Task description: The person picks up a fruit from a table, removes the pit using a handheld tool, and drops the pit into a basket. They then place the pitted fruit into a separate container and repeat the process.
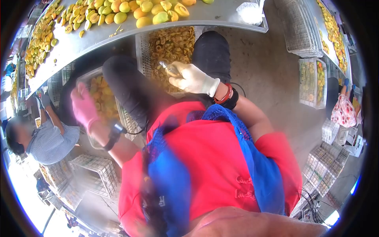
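Observation:
My right hand (pixel 192 80), in a white glove, is closed around a short hand tool with a shiny metal end (pixel 163 64). It is over a white crate (pixel 143 51) filled with yellow-brown fruit scraps (pixel 167 41). My left hand (pixel 84 106), in a pink glove, is smeared by motion, so its fingers do not show clearly. That hand overlaps the left side of another crate (pixel 125 114), which holds yellow-orange cut fruit pieces (pixel 104 94). Whole and halved yellow-green fruit (pixel 146 10) lies heaped on the metal table (pixel 213 23) in front of me.
A white plastic bag (pixel 250 14) sits at the table's right corner. Stacked crates (pixel 302 29) and a fruit-filled crate (pixel 312 81) stand at right, near another fruit-covered table (pixel 335 35). A person (pixel 53 140) works at left, near a pale crate (pixel 94 170).

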A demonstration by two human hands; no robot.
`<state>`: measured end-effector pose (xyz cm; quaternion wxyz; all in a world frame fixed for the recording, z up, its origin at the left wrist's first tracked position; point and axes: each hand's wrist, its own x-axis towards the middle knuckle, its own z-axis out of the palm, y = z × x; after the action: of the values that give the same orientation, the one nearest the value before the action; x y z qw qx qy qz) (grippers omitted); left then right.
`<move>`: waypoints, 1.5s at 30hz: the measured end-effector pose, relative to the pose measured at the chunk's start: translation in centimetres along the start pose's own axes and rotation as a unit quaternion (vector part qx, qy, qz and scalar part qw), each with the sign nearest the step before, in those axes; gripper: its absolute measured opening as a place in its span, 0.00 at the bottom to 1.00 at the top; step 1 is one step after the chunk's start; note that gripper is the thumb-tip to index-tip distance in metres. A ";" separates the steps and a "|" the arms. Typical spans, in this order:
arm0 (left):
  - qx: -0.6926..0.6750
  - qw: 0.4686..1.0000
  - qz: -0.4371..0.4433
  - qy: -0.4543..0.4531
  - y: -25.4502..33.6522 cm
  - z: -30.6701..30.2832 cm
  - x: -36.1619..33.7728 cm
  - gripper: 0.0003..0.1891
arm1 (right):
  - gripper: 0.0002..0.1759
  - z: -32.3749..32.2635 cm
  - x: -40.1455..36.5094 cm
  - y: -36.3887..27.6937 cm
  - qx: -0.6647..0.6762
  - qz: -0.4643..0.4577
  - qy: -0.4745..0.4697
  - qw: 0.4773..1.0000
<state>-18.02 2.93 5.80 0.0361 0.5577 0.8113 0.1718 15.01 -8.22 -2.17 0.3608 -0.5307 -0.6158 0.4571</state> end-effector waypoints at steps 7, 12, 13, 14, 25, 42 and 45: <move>-0.102 0.980 0.170 0.023 0.1 5.9 3.4 0.26 | 0.18 2.4 1.5 2.4 -0.081 0.007 0.000 0.997; -0.059 0.958 0.241 -0.140 12.9 14.7 5.6 0.30 | 0.18 1.9 1.1 1.4 -0.078 0.008 0.007 0.997; -0.020 0.954 0.245 -0.172 15.2 16.6 6.4 0.35 | 0.18 1.7 1.1 1.2 -0.078 0.020 0.005 0.997; 0.053 0.949 0.258 -0.175 17.9 16.9 6.2 0.35 | 0.18 1.9 1.0 1.7 -0.079 -0.002 0.024 0.997; -0.113 0.933 0.251 -0.230 19.9 22.3 9.4 0.31 | 0.17 1.0 1.1 2.0 -0.040 0.037 0.039 0.998; -0.677 0.550 0.064 -0.486 14.1 8.0 -4.2 0.43 | 0.16 -1.1 1.5 -3.1 -0.122 -0.100 0.144 0.977; -0.641 0.602 0.091 -0.468 13.8 7.1 -5.4 0.43 | 0.16 -1.2 1.5 -3.6 -0.149 -0.122 0.156 0.969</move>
<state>-1.86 4.06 2.87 0.7429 0.4665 0.3112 0.3656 14.71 -6.58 1.53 0.4220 -0.5643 -0.6732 0.2243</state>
